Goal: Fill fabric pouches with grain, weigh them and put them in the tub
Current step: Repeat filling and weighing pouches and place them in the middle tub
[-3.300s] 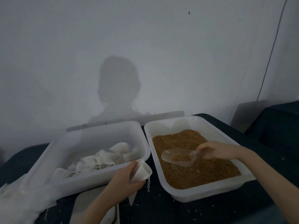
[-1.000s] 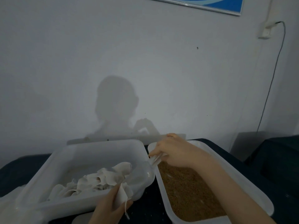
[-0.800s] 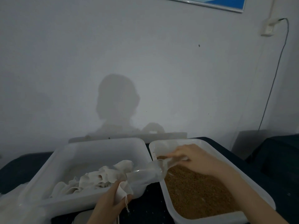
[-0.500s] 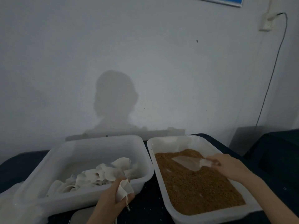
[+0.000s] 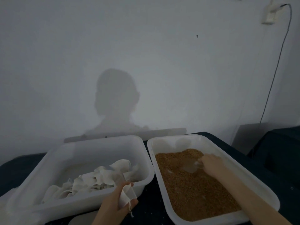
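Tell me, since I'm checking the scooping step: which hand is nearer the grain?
Right. The right hand holds the clear scoop in the grain; the left hand grips a pouch beside the other tub.

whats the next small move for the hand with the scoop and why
Probably lift the clear plastic scoop with a load: the right hand has it dug low into the brown grain in the white plastic tub, while the left hand holds the small white fabric pouch, waiting beside it.
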Demonstrator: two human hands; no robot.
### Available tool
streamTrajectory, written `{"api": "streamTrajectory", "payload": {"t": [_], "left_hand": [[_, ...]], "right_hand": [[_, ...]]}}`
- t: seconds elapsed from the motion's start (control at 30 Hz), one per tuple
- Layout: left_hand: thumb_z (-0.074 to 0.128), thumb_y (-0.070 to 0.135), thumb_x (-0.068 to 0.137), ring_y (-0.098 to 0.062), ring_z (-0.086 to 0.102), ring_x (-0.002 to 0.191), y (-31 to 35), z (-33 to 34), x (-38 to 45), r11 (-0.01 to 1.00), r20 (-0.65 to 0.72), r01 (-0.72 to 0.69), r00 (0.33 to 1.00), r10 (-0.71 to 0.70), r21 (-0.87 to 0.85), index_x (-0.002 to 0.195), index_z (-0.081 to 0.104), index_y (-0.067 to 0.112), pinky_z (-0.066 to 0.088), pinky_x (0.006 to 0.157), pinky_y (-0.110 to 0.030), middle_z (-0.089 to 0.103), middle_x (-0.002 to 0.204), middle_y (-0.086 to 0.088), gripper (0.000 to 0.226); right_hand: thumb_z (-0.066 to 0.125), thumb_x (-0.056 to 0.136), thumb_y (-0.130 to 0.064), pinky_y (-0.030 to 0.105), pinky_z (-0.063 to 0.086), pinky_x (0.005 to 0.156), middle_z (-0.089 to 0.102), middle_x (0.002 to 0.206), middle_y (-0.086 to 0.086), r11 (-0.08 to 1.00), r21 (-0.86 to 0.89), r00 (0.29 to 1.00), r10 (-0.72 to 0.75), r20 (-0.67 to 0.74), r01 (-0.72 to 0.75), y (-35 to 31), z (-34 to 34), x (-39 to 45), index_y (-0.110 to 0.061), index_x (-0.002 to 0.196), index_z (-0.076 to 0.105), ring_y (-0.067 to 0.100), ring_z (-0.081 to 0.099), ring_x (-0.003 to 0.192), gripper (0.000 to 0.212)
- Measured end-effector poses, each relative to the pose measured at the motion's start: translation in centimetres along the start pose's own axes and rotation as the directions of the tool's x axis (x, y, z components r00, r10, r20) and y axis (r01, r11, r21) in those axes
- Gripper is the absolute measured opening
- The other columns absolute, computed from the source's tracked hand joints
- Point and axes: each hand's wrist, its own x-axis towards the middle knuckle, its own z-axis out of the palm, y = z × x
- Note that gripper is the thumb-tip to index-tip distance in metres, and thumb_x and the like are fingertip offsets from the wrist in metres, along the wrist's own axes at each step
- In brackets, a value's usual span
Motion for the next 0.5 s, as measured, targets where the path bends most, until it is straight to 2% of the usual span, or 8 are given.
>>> {"api": "streamTrajectory", "payload": {"t": [0.07, 0.13, 0.27, 0.33, 0.4, 0.5], "left_hand": [[0.067, 0.013, 0.087, -0.008, 0.05, 0.114, 0.1, -0.1, 0.4, 0.999, 0.008, 0.029, 1.0, -0.03, 0.019, 0.125, 0.045, 0.028, 0.034, 0.089, -0.004, 0.052, 0.122, 0.007, 0.046], [0.067, 0.012, 0.087, -0.014, 0.049, 0.119, 0.0, -0.5, 0.6, 0.999, 0.003, 0.048, 0.999, -0.048, 0.027, 0.124, 0.043, 0.03, 0.034, 0.095, -0.013, 0.051, 0.121, 0.001, 0.047], [0.069, 0.025, 0.086, -0.004, 0.051, 0.111, -0.3, -0.8, 0.0, 0.997, 0.014, 0.017, 1.0, -0.018, 0.072, 0.111, 0.041, 0.04, 0.033, 0.079, -0.003, 0.053, 0.114, 0.013, 0.04], [0.07, 0.022, 0.085, -0.005, 0.051, 0.109, -0.3, -0.7, -0.1, 0.999, 0.0, 0.014, 1.0, -0.014, 0.051, 0.11, 0.044, 0.039, 0.034, 0.082, -0.006, 0.053, 0.113, 0.014, 0.04], [0.071, 0.021, 0.084, -0.005, 0.052, 0.106, -0.1, -0.5, -0.1, 0.999, -0.017, 0.019, 1.0, -0.018, 0.039, 0.109, 0.045, 0.039, 0.035, 0.081, -0.008, 0.055, 0.11, 0.013, 0.04], [0.071, 0.025, 0.084, 0.0, 0.054, 0.098, -0.1, -0.4, -0.3, 0.999, -0.022, 0.001, 1.0, 0.0, 0.054, 0.106, 0.042, 0.046, 0.035, 0.072, -0.002, 0.057, 0.105, 0.017, 0.042]], "right_hand": [[0.046, 0.096, -0.008, 0.032, 0.05, 0.089, 0.063, 0.12, -0.001, 0.997, 0.079, 1.0, -0.007, 0.007, 0.006, -1.3, 0.5, 1.1, -0.027, 0.12, 0.065, 0.017, 0.061, 0.104, 0.036], [0.046, 0.098, -0.012, 0.035, 0.05, 0.092, 0.062, 0.123, 0.0, 0.985, 0.174, 0.999, -0.019, 0.026, 0.015, -2.0, 1.1, 1.9, -0.027, 0.12, 0.065, 0.018, 0.06, 0.107, 0.033], [0.044, 0.101, -0.024, 0.036, 0.046, 0.099, 0.057, 0.133, -0.002, 0.958, 0.286, 0.997, -0.054, 0.051, 0.037, -1.9, 2.1, 2.1, -0.033, 0.129, 0.058, 0.017, 0.055, 0.118, 0.032], [0.046, 0.1, -0.023, 0.036, 0.043, 0.103, 0.052, 0.14, -0.002, 0.944, 0.328, 0.995, -0.072, 0.064, 0.047, -1.4, 2.1, 1.9, -0.031, 0.136, 0.052, 0.017, 0.051, 0.124, 0.037], [0.048, 0.098, -0.018, 0.034, 0.045, 0.1, 0.055, 0.137, 0.0, 0.924, 0.377, 0.995, -0.085, 0.049, 0.061, -0.9, 1.6, 1.6, -0.028, 0.133, 0.055, 0.018, 0.056, 0.118, 0.037], [0.05, 0.097, -0.013, 0.028, 0.047, 0.092, 0.06, 0.132, 0.001, 0.889, 0.455, 0.998, -0.062, -0.013, 0.061, -0.3, 1.1, 1.1, -0.025, 0.129, 0.059, 0.017, 0.06, 0.109, 0.036]]}}
